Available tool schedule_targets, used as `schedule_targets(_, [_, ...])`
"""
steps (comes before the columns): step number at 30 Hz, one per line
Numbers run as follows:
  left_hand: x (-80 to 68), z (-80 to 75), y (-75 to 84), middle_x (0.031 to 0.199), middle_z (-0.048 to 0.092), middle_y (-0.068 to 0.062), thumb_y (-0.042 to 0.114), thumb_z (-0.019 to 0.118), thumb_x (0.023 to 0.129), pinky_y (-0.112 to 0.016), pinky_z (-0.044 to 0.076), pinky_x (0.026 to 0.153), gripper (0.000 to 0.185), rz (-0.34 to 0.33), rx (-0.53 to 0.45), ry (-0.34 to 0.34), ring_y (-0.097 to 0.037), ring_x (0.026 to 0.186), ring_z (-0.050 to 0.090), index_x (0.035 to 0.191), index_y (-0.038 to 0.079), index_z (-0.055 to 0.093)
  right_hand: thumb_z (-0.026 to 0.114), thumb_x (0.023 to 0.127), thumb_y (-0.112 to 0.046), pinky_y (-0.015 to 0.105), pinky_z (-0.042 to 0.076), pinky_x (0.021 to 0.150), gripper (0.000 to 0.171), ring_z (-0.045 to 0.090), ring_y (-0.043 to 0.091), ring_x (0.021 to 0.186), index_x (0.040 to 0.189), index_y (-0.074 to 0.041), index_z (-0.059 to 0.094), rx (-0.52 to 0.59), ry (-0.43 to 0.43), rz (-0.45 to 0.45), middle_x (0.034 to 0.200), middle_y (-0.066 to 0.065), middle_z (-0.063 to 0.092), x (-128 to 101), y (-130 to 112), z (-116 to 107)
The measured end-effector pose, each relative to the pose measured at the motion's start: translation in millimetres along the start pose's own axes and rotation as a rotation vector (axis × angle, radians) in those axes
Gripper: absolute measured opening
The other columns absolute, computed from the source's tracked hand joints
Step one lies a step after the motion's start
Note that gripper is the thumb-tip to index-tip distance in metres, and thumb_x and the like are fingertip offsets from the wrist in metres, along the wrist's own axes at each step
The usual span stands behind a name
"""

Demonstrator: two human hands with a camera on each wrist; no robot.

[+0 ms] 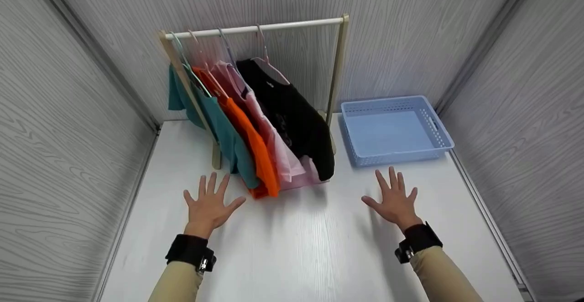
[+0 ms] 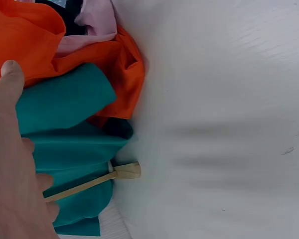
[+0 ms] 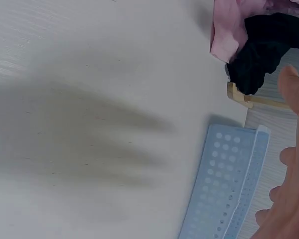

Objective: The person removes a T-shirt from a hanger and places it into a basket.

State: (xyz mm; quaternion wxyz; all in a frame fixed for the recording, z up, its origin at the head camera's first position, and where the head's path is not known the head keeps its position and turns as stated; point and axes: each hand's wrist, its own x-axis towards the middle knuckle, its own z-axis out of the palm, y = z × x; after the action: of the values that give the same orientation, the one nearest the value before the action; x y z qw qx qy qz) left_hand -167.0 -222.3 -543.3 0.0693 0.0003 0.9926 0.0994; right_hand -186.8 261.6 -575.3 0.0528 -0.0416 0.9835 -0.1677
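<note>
My left hand is spread over the white table, just in front of the teal shirt. It holds nothing. My right hand, fingers also spread and holding nothing, hovers in front of the blue plastic basket. Behind the hands, a clothes rack carries the teal shirt, an orange shirt, a pink shirt and a black shirt, each on a hanger. In the left wrist view the thumb appears before the orange cloth. The right wrist view has the basket's perforated wall below the black garment.
Grey wood-grain walls enclose the white table at the back and both sides. The rack's wooden feet stand on the table. Metal strips run along the side edges.
</note>
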Motion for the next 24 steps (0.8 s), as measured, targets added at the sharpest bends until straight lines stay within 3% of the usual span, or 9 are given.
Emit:
schedule_targets(4, [-2.4, -20.7, 7.4, 0.155, 0.032, -0.023, 0.068, 0.039, 0.093, -0.073, 0.024, 0.106, 0.079, 0.013, 0.016, -0.076, -0.045, 0.142, 0.028, 0.150, 0.013, 0.037, 0.055, 0.088, -0.063, 0.076, 0.020, 0.104, 0.088, 0.009, 0.047, 0.148, 0.154, -0.013, 0.026, 0.009, -0.034, -0.041, 0.162, 0.024, 0.009, 4.0, -5.9, -15.5])
schedule_targets(8, [-2.4, -46.2, 19.3, 0.141, 0.050, -0.025, 0.055, 0.045, 0.097, -0.062, 0.043, 0.098, 0.067, 0.049, 0.001, -0.125, -0.044, 0.126, 0.050, 0.141, 0.005, 0.049, 0.058, 0.091, -0.055, 0.068, 0.040, 0.093, 0.080, 0.021, 0.051, 0.143, 0.151, -0.008, 0.034, 0.002, -0.077, -0.100, 0.159, 0.027, 0.015, 12.1, -18.7, -40.2])
schedule_targets(12, [0.4, -72.5, 36.9, 0.133, 0.059, -0.021, 0.048, 0.052, 0.097, -0.056, 0.048, 0.095, 0.060, 0.087, -0.061, -0.155, -0.039, 0.116, 0.058, 0.137, 0.004, 0.053, 0.059, 0.094, -0.044, 0.062, 0.045, 0.092, 0.067, 0.038, 0.051, 0.134, 0.146, -0.005, 0.041, -0.045, -0.106, -0.166, 0.152, 0.028, 0.032, 24.9, -41.1, -73.3])
schedule_targets(16, [4.3, -96.0, 58.0, 0.125, 0.065, -0.016, 0.046, 0.054, 0.097, -0.052, 0.051, 0.093, 0.054, 0.134, -0.135, -0.191, -0.033, 0.106, 0.062, 0.132, 0.005, 0.056, 0.059, 0.095, -0.034, 0.058, 0.047, 0.093, 0.054, 0.056, 0.044, 0.119, 0.138, -0.003, 0.049, -0.092, -0.102, -0.228, 0.132, 0.026, 0.057, 40.7, -72.9, -109.4])
schedule_targets(20, [7.8, -111.2, 80.5, 0.118, 0.067, -0.012, 0.046, 0.054, 0.097, -0.049, 0.052, 0.091, 0.049, 0.183, -0.185, -0.217, -0.030, 0.099, 0.061, 0.128, 0.009, 0.059, 0.057, 0.095, -0.028, 0.055, 0.049, 0.091, 0.047, 0.062, 0.039, 0.111, 0.134, -0.003, 0.053, -0.122, -0.092, -0.263, 0.121, 0.022, 0.065, 57.3, -107.5, -138.6])
schedule_targets(24, [10.7, -115.9, 102.1, 0.111, 0.068, -0.009, 0.047, 0.054, 0.097, -0.045, 0.052, 0.087, 0.044, 0.212, -0.211, -0.221, -0.026, 0.092, 0.060, 0.124, 0.012, 0.060, 0.051, 0.098, -0.028, 0.053, 0.050, 0.091, 0.041, 0.063, 0.037, 0.110, 0.132, -0.005, 0.055, -0.094, -0.054, -0.271, 0.119, 0.018, 0.067, 73.7, -140.6, -157.1])
